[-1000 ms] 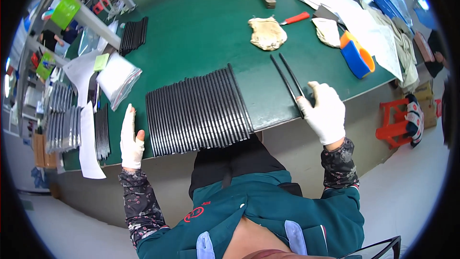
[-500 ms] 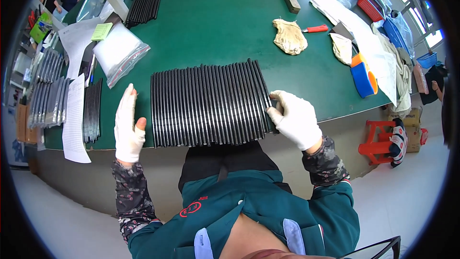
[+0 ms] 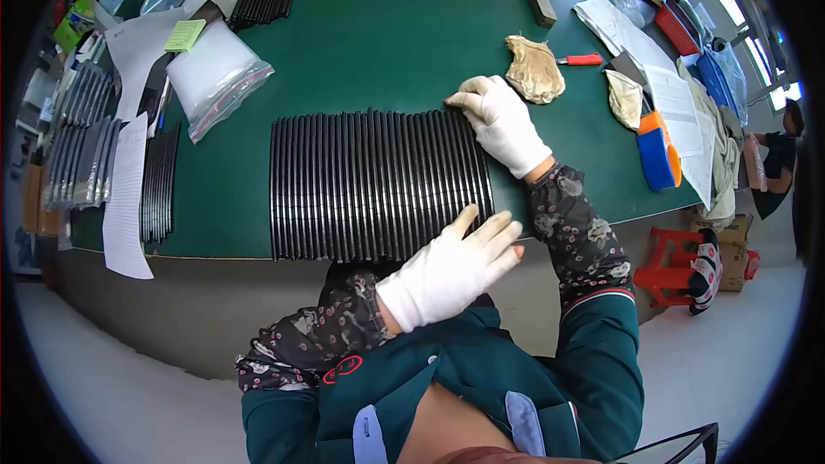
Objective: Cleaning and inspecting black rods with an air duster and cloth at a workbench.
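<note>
Nothing is gripped: both gloved hands are laid flat with fingers extended. At the near right corner of the row of black strips [image 3: 378,185], the left hand [image 3: 451,266] is pressed, while the right hand [image 3: 503,120] is rested on the far right corner. The row is spread on the green table [image 3: 387,43]. A clear zip bag [image 3: 216,76] holding white contents is seen far left.

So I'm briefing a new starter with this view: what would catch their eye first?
The wide row of thin black strips packed side by side at the near edge of the green table. The white-gloved left hand lies on its near right corner, the right hand on its far right corner. Right of them sits an orange-and-blue tool.
</note>
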`<action>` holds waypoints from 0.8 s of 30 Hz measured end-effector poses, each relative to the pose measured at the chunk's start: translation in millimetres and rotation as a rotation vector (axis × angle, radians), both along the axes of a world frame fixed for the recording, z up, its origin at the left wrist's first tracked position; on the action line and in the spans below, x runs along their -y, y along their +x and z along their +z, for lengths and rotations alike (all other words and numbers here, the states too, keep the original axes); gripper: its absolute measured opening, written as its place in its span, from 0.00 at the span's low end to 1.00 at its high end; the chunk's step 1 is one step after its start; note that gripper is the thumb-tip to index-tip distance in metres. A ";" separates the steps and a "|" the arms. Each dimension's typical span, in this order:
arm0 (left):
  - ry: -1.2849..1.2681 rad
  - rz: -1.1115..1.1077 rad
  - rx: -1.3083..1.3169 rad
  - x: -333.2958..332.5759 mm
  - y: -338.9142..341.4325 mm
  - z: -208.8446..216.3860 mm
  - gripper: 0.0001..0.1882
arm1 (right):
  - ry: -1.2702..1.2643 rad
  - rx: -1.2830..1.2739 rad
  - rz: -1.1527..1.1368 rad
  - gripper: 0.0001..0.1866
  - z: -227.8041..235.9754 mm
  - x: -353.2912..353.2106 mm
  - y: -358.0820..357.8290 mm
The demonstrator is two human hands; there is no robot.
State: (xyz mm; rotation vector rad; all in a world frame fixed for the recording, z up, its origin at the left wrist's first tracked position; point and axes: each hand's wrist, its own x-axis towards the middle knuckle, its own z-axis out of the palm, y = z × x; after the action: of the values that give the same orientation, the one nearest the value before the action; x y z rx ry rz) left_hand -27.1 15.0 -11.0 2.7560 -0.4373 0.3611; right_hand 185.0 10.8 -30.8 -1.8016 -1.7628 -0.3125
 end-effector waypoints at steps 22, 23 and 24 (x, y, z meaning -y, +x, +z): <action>0.009 0.102 -0.004 -3.4 6.1 -0.3 0.25 | 0.030 0.167 -0.413 0.23 6.2 32.2 58.0; 0.008 0.102 -0.003 -3.8 6.3 -0.4 0.25 | -0.001 0.175 -0.370 0.21 0.8 33.7 60.8; 0.012 0.098 0.006 -4.0 6.6 -0.5 0.25 | -0.025 0.178 -0.368 0.17 0.2 35.4 67.3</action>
State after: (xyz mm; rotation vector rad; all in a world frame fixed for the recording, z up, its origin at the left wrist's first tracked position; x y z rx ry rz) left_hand -20.6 19.0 -11.5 2.7951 -0.3071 0.3926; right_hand 252.3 -24.6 -30.6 -2.1719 -1.5446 -0.6161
